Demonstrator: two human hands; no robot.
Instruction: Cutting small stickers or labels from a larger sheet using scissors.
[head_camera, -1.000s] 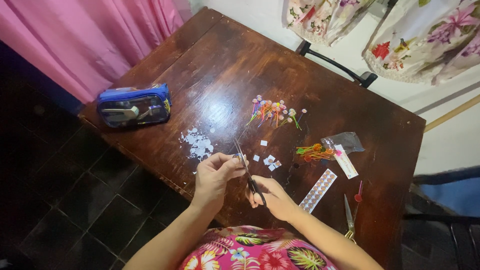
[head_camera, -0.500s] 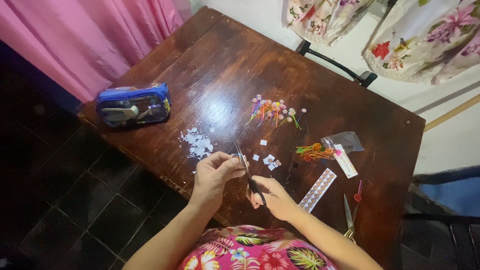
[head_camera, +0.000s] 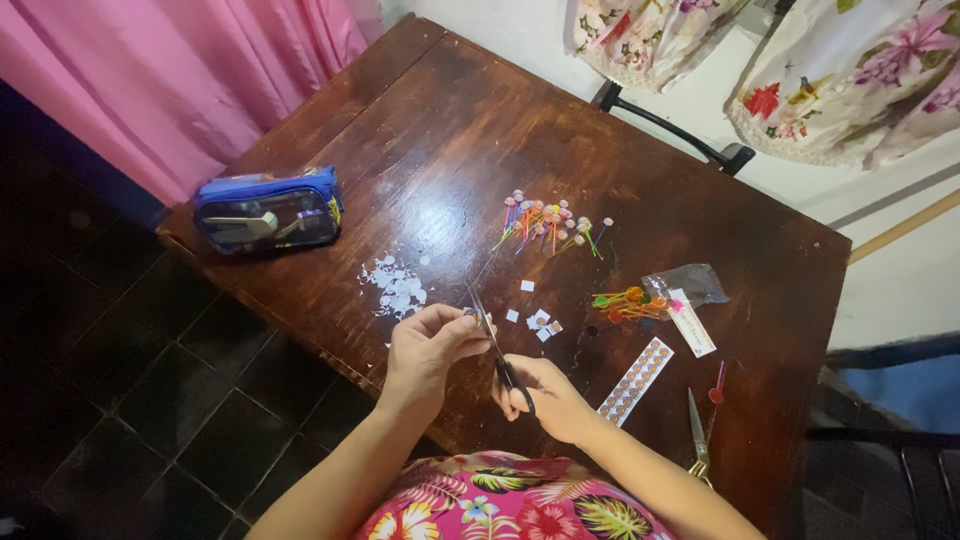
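Nothing has shifted in the last second — your right hand (head_camera: 545, 398) still grips the scissors (head_camera: 495, 345), blades raised at the near table (head_camera: 420, 130) edge, while your left hand (head_camera: 428, 348) pinches a small piece (head_camera: 468, 313) against them — mid-cut.

A dark brown wooden bench (head_camera: 420, 150) fills the middle of the frame. Near its left edge lies a blue zip pouch with a clear window (head_camera: 268, 210). At centre sits a scatter of colourful picks (head_camera: 548, 222). To the right lies a clear plastic bag (head_camera: 690, 285), and below it a long strip of round stickers (head_camera: 635, 380). A second pair of scissors (head_camera: 697, 440) lies at lower right. A pink curtain (head_camera: 170, 80) hangs at upper left, floral cloth (head_camera: 800, 70) at upper right.
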